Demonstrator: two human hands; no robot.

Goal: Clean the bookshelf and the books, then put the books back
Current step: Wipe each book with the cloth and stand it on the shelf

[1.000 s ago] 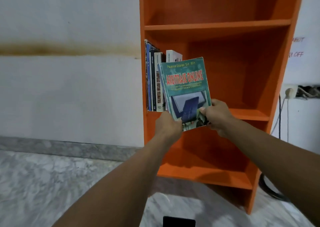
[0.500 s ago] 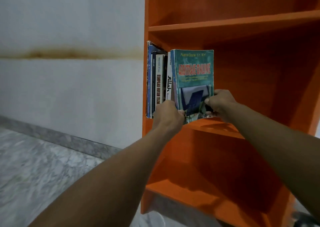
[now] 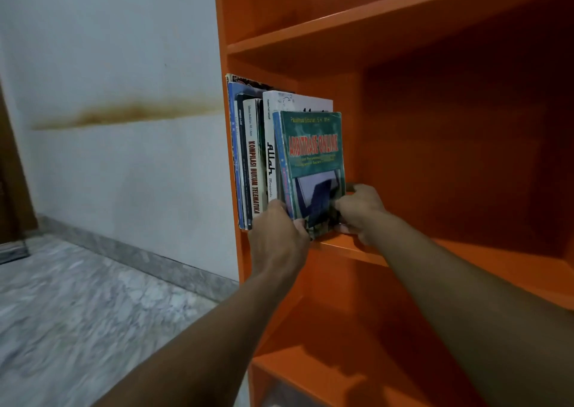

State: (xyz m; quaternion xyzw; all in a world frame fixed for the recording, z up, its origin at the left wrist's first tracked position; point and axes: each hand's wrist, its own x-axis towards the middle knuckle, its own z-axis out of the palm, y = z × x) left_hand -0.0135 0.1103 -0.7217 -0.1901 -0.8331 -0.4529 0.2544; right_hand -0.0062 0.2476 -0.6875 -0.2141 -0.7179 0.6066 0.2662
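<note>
— Gripping what, exactly, are those two hands?

— Both are holding the green book (image 3: 312, 170) at its lower end. The left hand (image 3: 278, 235) is clamping the spine corner, with its fingers (image 3: 299, 225) curling onto the bottom of the front cover. The right hand (image 3: 362, 211) is pinching the cover's lower outer corner, with its fingers (image 3: 341, 204) pressing on the cover picture.

— And where is the book sitting?

— It is standing upright on the middle shelf (image 3: 351, 246) of the orange bookshelf (image 3: 435, 127), its bottom edge touching the board just beside the fingers. Right behind the left fingers, the white book (image 3: 270, 145) is leaning against it, and further left the row of books (image 3: 245, 158) is standing against the bookshelf's side wall.

— Anything past the right fingers?

— Bare orange shelf is stretching away. Left of the bookshelf, a stained wall (image 3: 124, 114) is meeting a marble floor (image 3: 77, 307).
</note>
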